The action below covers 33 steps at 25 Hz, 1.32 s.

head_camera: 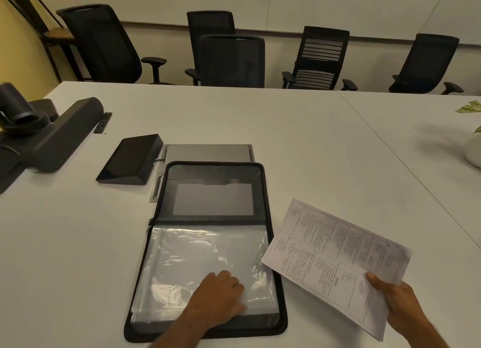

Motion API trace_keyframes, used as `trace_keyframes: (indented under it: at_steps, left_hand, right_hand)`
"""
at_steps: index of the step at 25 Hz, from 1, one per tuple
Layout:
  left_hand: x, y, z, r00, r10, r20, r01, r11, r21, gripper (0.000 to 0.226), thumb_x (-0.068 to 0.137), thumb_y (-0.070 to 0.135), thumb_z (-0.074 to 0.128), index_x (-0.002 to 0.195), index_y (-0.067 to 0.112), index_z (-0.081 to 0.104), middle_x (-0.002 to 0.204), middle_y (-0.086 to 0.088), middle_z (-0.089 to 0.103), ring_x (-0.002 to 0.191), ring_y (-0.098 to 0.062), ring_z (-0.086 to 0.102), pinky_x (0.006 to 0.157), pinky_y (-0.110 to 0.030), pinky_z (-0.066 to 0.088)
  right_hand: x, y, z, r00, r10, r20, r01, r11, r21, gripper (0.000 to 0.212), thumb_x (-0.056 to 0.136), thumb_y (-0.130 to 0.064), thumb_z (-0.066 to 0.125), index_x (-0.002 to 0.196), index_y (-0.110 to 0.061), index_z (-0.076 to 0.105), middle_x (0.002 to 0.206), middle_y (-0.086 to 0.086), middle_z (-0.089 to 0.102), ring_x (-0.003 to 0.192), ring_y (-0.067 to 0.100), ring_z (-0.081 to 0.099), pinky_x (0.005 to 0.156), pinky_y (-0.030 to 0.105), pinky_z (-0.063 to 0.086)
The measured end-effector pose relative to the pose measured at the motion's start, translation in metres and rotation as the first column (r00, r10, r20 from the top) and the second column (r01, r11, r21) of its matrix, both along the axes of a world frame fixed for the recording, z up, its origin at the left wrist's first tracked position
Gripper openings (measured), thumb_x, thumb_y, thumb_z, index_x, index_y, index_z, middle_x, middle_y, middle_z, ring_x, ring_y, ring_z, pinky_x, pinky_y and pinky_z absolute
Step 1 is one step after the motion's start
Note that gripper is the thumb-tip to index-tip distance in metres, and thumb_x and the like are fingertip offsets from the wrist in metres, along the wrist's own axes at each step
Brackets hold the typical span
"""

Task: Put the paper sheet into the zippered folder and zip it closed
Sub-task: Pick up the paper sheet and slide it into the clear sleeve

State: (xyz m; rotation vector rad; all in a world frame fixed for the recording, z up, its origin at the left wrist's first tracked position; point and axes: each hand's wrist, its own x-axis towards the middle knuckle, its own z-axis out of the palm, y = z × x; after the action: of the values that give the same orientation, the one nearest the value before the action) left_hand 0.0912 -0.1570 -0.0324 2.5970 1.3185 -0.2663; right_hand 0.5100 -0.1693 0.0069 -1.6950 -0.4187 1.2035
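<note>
Our left hand [220, 294] lies flat, fingers together, on the clear sleeves of the zippered folder [208, 243], open on the white table [260, 118]. Our right hand [395, 301] pinches the paper sheet [335, 259] just right of the folder.

The zippered folder [208, 243] lies open on the desk [299, 139], its far half toward the chairs [231, 61] and its near half, filled with plastic sleeves [197, 259], toward the person. The left hand [221, 293] rests on those sleeves. Right of the folder, the right hand [398, 303] holds the paper sheet [335, 262] above the desk, its left corner overlapping the folder's right edge. Behind the folder to the left sits a tablet stand [130, 160]; farther left lies a camera bar [52, 137].
</note>
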Motion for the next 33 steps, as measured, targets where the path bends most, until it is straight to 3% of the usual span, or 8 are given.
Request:
trace_keyframes:
  at_steps: [6,10,15,18,21,24,28,33]
  left_hand:
    - [0.006,-0.008,-0.005,0.998,0.068,0.017,-0.068,0.997,0.039,0.033,0.099,0.03,0.041,0.129,0.02,0.05,0.134,-0.004,0.055,0.12,-0.026,0.047,0.099,-0.041,0.038]
    - [0.005,-0.009,-0.007,0.999,-0.004,0.035,0.004,1.0,0.016,0.054,0.098,0.023,0.047,0.147,0.016,0.026,0.138,-0.009,0.049,0.118,-0.03,0.049,0.096,-0.043,0.044]
    - [-0.003,-0.008,-0.01,0.999,-0.032,0.024,0.033,0.999,-0.037,0.077,0.094,0.017,0.054,0.153,0.016,0.005,0.134,-0.015,0.052,0.112,-0.032,0.054,0.093,-0.046,0.048]
    - [0.0,-0.006,-0.009,0.999,0.044,0.024,-0.045,0.999,0.027,0.054,0.096,0.025,0.049,0.146,0.015,0.031,0.125,-0.012,0.061,0.105,-0.029,0.059,0.088,-0.043,0.049]
    - [0.007,-0.004,-0.005,0.982,0.167,0.09,-0.174,0.981,0.08,0.028,0.1,0.036,0.04,0.115,0.021,0.058,0.11,-0.003,0.069,0.095,-0.022,0.064,0.082,-0.035,0.048]
    - [0.012,-0.002,-0.005,0.976,0.184,0.12,-0.196,0.976,0.096,0.031,0.101,0.04,0.039,0.115,0.021,0.058,0.108,-0.002,0.069,0.093,-0.023,0.065,0.079,-0.031,0.046]
    - [0.007,0.0,-0.004,0.981,0.158,0.114,-0.168,0.983,0.077,0.028,0.094,0.035,0.059,0.118,0.022,0.059,0.108,-0.002,0.071,0.09,-0.019,0.067,0.081,-0.031,0.05]
    - [0.012,-0.003,-0.009,0.976,0.162,0.142,-0.176,0.98,0.091,0.034,0.102,0.042,0.037,0.125,0.023,0.051,0.115,-0.003,0.066,0.099,-0.022,0.062,0.085,-0.032,0.045]
  right_hand:
    - [0.006,-0.011,0.0,0.999,-0.043,-0.002,0.043,0.999,-0.014,0.028,0.082,-0.003,0.068,0.108,-0.008,0.062,0.105,0.019,0.07,0.093,0.041,0.066,0.077,0.047,0.056]
    - [0.008,-0.014,0.002,0.998,-0.059,-0.008,0.059,0.998,-0.007,0.034,0.083,-0.002,0.066,0.116,-0.006,0.059,0.104,0.017,0.069,0.091,0.039,0.066,0.072,0.045,0.055]
    - [0.009,-0.017,0.007,0.999,-0.049,0.012,0.049,0.999,-0.003,0.036,0.085,-0.003,0.065,0.12,-0.007,0.055,0.105,0.017,0.068,0.092,0.039,0.064,0.07,0.046,0.055]
    - [0.01,-0.017,0.009,0.999,-0.049,0.015,0.049,0.999,-0.002,0.037,0.086,-0.003,0.064,0.122,-0.006,0.054,0.106,0.018,0.066,0.09,0.039,0.064,0.07,0.045,0.055]
    - [0.01,-0.016,0.008,0.999,-0.043,0.02,0.044,0.999,-0.011,0.038,0.086,-0.002,0.063,0.123,-0.005,0.054,0.108,0.021,0.065,0.091,0.041,0.063,0.072,0.048,0.054]
    - [0.01,-0.016,0.007,0.999,-0.045,0.022,0.045,0.999,-0.011,0.037,0.086,-0.003,0.063,0.121,-0.006,0.054,0.107,0.02,0.066,0.09,0.041,0.063,0.071,0.047,0.055]
    - [0.014,-0.016,0.005,0.998,-0.07,0.002,0.07,0.997,-0.027,0.036,0.084,-0.003,0.065,0.119,-0.007,0.055,0.105,0.019,0.068,0.088,0.04,0.065,0.069,0.048,0.059]
    - [0.014,-0.016,0.002,0.997,-0.081,0.008,0.082,0.996,-0.046,0.027,0.083,-0.005,0.067,0.108,-0.014,0.06,0.102,0.017,0.069,0.086,0.04,0.066,0.066,0.046,0.058]
